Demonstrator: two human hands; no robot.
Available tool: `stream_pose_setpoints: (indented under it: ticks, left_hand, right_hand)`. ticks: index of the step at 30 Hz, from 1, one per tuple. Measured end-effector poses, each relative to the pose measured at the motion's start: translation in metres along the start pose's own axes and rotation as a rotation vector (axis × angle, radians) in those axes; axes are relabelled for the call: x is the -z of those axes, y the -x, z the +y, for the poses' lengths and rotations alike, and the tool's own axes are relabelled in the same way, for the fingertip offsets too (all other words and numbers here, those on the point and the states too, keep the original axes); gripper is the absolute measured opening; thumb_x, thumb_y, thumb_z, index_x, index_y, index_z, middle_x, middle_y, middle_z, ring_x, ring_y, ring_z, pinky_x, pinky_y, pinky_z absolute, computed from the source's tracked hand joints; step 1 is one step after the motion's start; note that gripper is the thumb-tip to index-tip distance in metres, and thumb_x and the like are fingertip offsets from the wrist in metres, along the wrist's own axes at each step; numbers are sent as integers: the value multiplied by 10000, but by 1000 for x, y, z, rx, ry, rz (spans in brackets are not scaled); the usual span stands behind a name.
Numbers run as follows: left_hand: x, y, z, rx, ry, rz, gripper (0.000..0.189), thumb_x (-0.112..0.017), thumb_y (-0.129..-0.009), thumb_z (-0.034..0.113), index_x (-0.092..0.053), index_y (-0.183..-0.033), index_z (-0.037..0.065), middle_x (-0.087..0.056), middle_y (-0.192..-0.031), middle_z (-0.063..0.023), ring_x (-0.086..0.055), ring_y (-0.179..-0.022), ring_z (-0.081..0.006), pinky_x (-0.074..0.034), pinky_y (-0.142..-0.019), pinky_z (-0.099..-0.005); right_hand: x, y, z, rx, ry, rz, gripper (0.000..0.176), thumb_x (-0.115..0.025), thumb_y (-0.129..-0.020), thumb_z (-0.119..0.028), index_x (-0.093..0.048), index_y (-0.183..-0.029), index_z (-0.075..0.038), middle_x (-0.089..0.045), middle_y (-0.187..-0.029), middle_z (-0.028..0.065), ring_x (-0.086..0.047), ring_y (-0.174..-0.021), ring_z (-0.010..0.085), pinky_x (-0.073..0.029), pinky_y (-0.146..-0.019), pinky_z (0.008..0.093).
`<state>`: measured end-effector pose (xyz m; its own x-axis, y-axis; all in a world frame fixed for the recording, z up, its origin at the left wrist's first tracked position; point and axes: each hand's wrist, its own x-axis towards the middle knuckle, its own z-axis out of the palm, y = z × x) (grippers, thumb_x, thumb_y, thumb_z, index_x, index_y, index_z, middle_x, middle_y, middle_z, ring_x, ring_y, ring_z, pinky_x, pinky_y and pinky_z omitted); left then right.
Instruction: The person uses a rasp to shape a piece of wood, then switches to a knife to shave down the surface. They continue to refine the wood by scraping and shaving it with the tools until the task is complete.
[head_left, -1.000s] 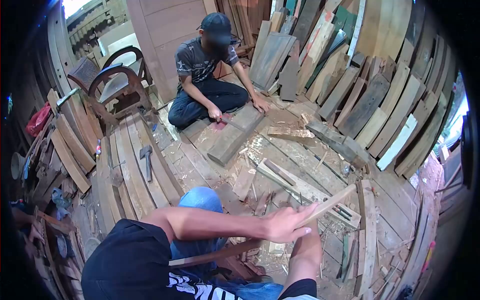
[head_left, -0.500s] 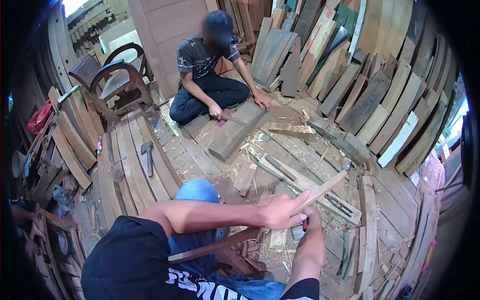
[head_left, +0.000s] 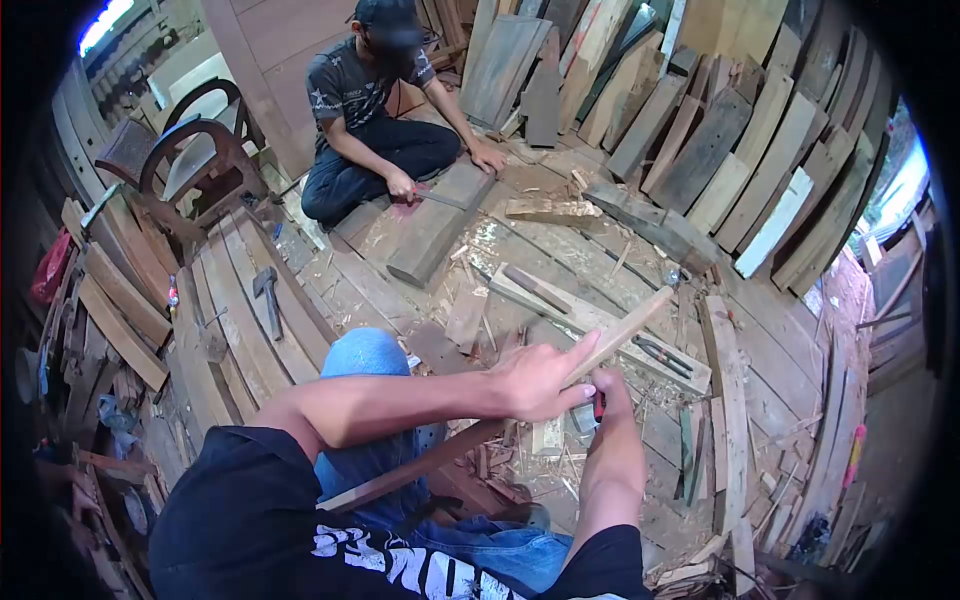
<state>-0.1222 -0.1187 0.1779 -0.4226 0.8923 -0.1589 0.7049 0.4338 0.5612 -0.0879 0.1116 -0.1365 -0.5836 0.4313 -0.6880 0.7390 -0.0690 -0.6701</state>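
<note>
Plank floor (head_left: 560, 250) crowded with offcuts (head_left: 465, 315); left hand (head_left: 535, 382) fingers clamp wood strip (head_left: 625, 330), right hand (head_left: 606, 390) fingers clamp red-handled tool (head_left: 598, 406).

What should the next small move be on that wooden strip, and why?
Probably a short stroke of the red-handled tool against the wooden strip, though its working end is hidden. The left hand clamps the strip with the forefinger laid along it, the right hand grips the tool right beneath, and shavings lie below.
</note>
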Motion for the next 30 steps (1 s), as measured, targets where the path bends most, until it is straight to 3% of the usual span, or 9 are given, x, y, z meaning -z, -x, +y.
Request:
stream_pose_setpoints:
  ticks: [11,13,15,16,18,22,30]
  left_hand:
    - [-4,0,-3,-13,82,115,571,-430,-917,386,-285,-1370,70,-521,-553,-226,-559,-525,-406,-466,-552,-475]
    - [3,4,3,-10,110,57,543,-454,-913,367,-330,-1359,84,-527,-554,-219,-571,-509,-364,-467,-543,-454]
    - [3,6,2,-52,181,175,535,-483,-910,330,-339,-1366,89,-511,-529,-178,-567,-483,-268,-454,-511,-397]
    - [5,7,5,-77,187,135,535,-483,-910,330,-339,-1366,89,-511,-529,-178,-567,-483,-268,-454,-511,-397]
    - [11,8,11,-1,238,126,530,-507,-907,265,-331,-1378,99,-498,-517,-118,-529,-477,-155,-427,-487,-327]
    - [13,15,13,-40,329,151,532,-530,-895,181,-332,-1380,90,-465,-529,-17,-439,-486,-63,-381,-472,-253]
    - [13,23,11,-186,370,221,511,-531,-901,160,-351,-1369,62,-469,-550,1,-416,-499,-39,-371,-473,-225]
  right_hand:
    - [17,10,-5,0,45,45,245,-646,-749,-265,-631,-820,-31,-603,-693,83,-578,-584,201,-442,-515,325]
    - [18,15,-1,-14,39,52,251,-646,-751,-269,-631,-811,-26,-605,-688,89,-581,-579,205,-445,-517,328]
    - [19,25,6,-36,31,58,258,-646,-752,-273,-632,-803,-21,-607,-682,96,-585,-574,209,-448,-519,332]
    - [18,30,9,-49,26,60,262,-646,-753,-275,-633,-798,-18,-609,-679,99,-586,-572,211,-449,-520,333]
    - [19,38,15,-72,13,68,270,-647,-755,-279,-634,-790,-12,-611,-673,105,-589,-567,215,-453,-521,337]
    - [14,55,27,-110,-18,71,287,-647,-758,-287,-635,-772,-1,-615,-661,117,-595,-558,223,-459,-525,344]
    - [15,57,-11,-53,-19,141,325,-648,-764,-303,-639,-737,21,-625,-638,142,-608,-540,239,-472,-532,358]
